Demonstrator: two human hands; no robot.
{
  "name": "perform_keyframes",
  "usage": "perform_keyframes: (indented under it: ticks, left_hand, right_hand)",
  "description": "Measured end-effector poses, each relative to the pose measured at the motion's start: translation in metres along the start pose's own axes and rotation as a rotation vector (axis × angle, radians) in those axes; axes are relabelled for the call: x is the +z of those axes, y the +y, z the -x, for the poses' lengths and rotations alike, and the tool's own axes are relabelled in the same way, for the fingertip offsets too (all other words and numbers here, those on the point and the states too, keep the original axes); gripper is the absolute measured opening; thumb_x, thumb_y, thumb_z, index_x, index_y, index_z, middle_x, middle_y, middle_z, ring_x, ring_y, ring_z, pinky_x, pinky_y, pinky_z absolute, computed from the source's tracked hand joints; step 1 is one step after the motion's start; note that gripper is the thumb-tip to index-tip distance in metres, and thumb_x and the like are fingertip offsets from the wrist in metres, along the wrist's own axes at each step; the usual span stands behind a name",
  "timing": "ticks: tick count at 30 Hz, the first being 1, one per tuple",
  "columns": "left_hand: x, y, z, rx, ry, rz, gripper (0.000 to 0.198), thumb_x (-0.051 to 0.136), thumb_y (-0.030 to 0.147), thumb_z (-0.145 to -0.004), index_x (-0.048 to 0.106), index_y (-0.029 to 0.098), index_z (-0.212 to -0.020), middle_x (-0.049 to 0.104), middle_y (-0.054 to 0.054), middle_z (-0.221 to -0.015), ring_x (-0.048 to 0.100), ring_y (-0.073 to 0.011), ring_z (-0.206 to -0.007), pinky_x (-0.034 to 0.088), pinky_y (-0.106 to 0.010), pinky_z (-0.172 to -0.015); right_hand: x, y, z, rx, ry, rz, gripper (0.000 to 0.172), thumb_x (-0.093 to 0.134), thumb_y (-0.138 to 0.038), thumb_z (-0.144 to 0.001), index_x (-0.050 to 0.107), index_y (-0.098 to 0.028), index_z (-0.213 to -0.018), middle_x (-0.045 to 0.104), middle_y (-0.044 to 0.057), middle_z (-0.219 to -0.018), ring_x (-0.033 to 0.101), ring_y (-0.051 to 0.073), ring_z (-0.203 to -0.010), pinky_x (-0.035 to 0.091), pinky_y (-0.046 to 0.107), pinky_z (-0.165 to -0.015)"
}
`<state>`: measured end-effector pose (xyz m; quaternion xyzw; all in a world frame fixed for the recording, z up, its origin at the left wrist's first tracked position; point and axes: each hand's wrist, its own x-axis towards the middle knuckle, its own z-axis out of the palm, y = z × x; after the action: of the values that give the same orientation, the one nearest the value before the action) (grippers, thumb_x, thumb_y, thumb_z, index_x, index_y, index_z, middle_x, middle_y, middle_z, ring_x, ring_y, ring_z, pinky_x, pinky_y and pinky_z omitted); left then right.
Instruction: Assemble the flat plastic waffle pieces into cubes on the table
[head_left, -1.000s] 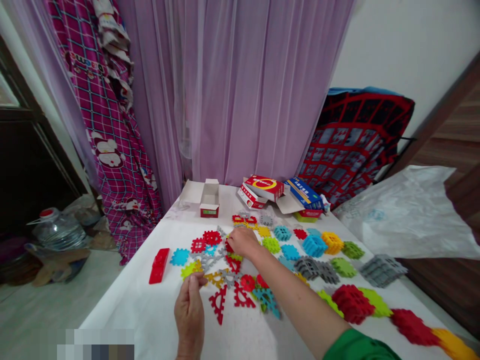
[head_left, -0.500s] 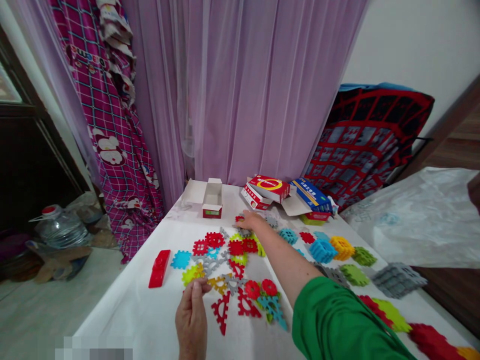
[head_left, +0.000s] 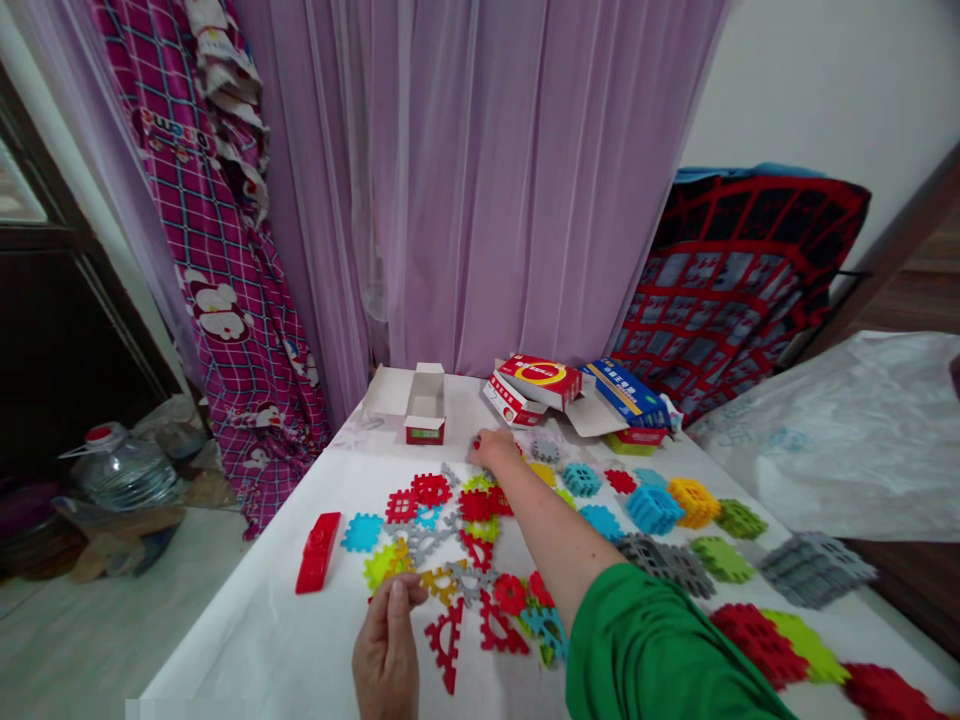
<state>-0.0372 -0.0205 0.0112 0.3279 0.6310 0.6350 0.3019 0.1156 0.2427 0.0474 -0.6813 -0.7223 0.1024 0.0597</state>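
Above the near part of the table, my left hand [head_left: 387,640] has thumb and fingers closed in a pinch. Anything between them is too small or hidden to name. A yellow-green toothed plastic piece [head_left: 380,565] lies just beyond its fingertips, and a red toothed triangle [head_left: 447,642] to its right. My right hand [head_left: 495,450] reaches far across the pile, fingers closed and bent down. A bit of a red plastic building piece [head_left: 477,442] shows at its fingertips. Red square pieces [head_left: 430,489] and grey pieces [head_left: 424,540] lie loosely between the hands.
An open small carton [head_left: 426,432] stands at the back, beside red and blue boxes [head_left: 540,378]. Stacks of blue [head_left: 654,508], yellow [head_left: 691,501] and grey pieces [head_left: 817,568] sit on the right. A red block [head_left: 318,552] lies at the left edge.
My right hand has drawn slightly left and toward me, staying low over the far end of the pile. My left hand keeps its pinch, almost in the same place.
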Motion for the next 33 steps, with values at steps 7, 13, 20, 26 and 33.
perform_keyframes:
  ticks: [7,13,20,26,33]
  left_hand:
    - [0.002,0.0,-0.001,-0.012,0.021,-0.004,0.071,0.054,0.086,-0.062,0.073,0.019,-0.076,0.072,-0.008,-0.07,0.069,-0.0246,-0.073,0.057,-0.037,-0.075]
    - [0.005,0.005,-0.002,-0.011,0.009,0.037,0.072,0.056,0.087,-0.058,0.072,0.019,-0.074,0.072,-0.008,-0.07,0.069,-0.024,-0.071,0.058,-0.037,-0.073]
    - [0.004,0.005,-0.003,-0.02,0.003,-0.041,0.077,0.051,0.089,-0.058,0.072,0.017,-0.077,0.073,-0.009,-0.07,0.07,-0.0264,-0.074,0.056,-0.041,-0.079]
    - [0.004,0.005,-0.004,-0.032,-0.001,-0.028,0.077,0.051,0.089,-0.058,0.071,0.018,-0.077,0.072,-0.008,-0.07,0.07,-0.0256,-0.074,0.057,-0.04,-0.078]
    - [0.004,0.003,-0.003,-0.027,-0.001,-0.03,0.075,0.051,0.088,-0.06,0.071,0.018,-0.077,0.072,-0.007,-0.07,0.07,-0.0247,-0.074,0.056,-0.038,-0.076]
  right_hand:
    - [-0.029,0.014,0.012,0.096,-0.013,-0.328,0.024,0.057,-0.033,-0.085,0.07,-0.019,-0.1,0.071,0.009,-0.098,0.066,0.023,-0.093,0.051,0.031,-0.076]
    - [-0.05,0.027,0.054,-0.024,-0.232,-0.574,0.019,0.058,-0.027,-0.085,0.07,-0.019,-0.097,0.069,0.0,-0.075,0.061,0.012,-0.064,0.048,0.02,-0.055]
    - [-0.068,0.051,0.069,-0.132,-0.257,-0.36,0.026,0.05,-0.032,-0.094,0.072,-0.023,-0.106,0.075,0.004,-0.1,0.068,0.012,-0.08,0.053,0.021,-0.068]
    - [-0.064,0.071,0.055,-0.02,-0.14,0.048,0.024,0.076,-0.013,-0.066,0.076,-0.02,-0.089,0.075,0.012,-0.098,0.068,0.029,-0.101,0.051,0.034,-0.086]
    - [-0.048,0.075,0.062,-0.06,-0.187,0.292,0.044,0.074,-0.013,-0.067,0.072,-0.019,-0.111,0.068,0.017,-0.121,0.062,0.033,-0.114,0.049,0.038,-0.094]
